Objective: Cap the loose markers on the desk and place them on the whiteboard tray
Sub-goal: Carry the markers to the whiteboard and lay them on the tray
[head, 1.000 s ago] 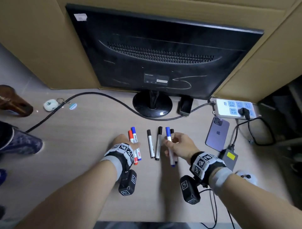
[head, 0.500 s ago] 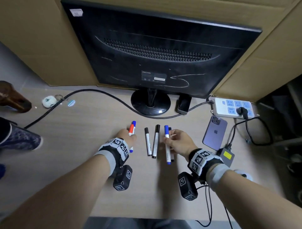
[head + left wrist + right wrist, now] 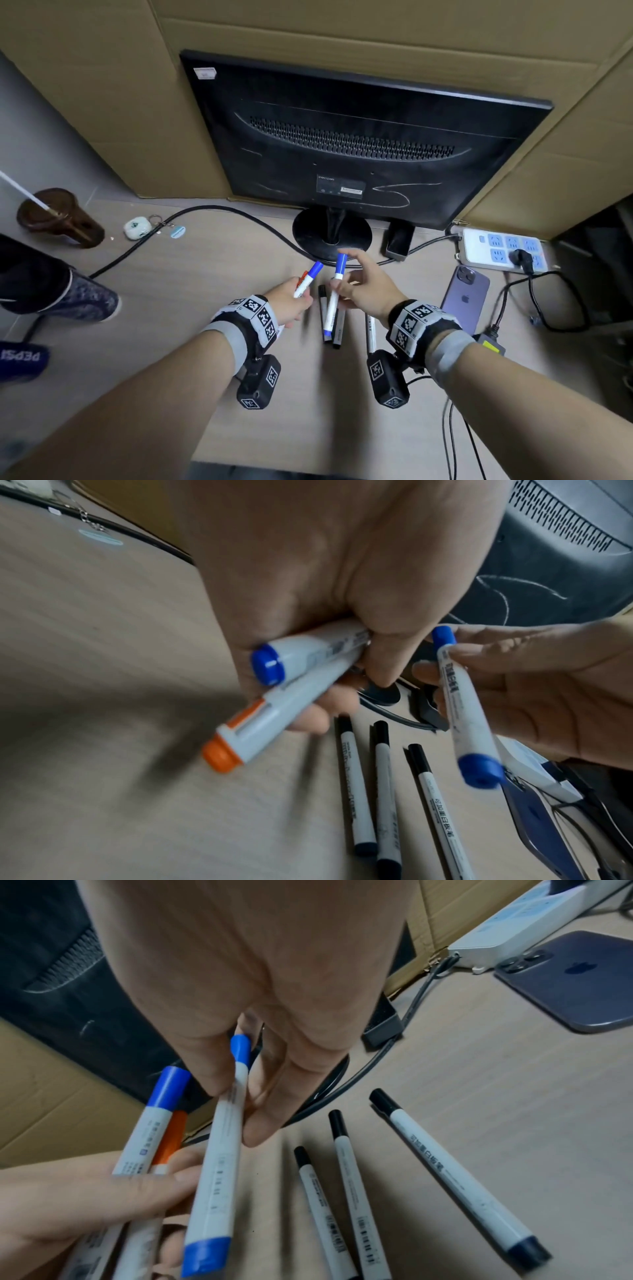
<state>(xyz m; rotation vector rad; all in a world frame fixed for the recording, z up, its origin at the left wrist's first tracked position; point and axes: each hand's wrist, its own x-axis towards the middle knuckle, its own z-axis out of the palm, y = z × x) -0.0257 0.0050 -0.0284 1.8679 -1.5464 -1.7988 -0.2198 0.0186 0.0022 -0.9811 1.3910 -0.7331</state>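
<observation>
My left hand (image 3: 297, 298) grips two markers together, a blue-capped one (image 3: 310, 277) (image 3: 308, 653) and an orange-red one (image 3: 260, 723) (image 3: 169, 1142), raised off the desk. Close beside it, my right hand (image 3: 344, 286) pinches another blue marker (image 3: 333, 305) (image 3: 219, 1164) between thumb and fingers, cap end pointing up. Three capped black markers (image 3: 322, 315) (image 3: 387, 791) (image 3: 455, 1175) lie side by side on the wooden desk (image 3: 191, 308) beneath the hands. No whiteboard tray is in view.
The back of a black monitor (image 3: 342, 144) and its round stand (image 3: 331, 236) rise just behind the hands. A purple phone (image 3: 466, 294), a power strip (image 3: 500, 250) and cables lie to the right. A brown cup (image 3: 58, 216) stands far left. Cardboard walls the back.
Both hands have lifted their markers off the desk and drawn closer together. The right hand's blue marker now stands tilted upward. The three black markers have not moved.
</observation>
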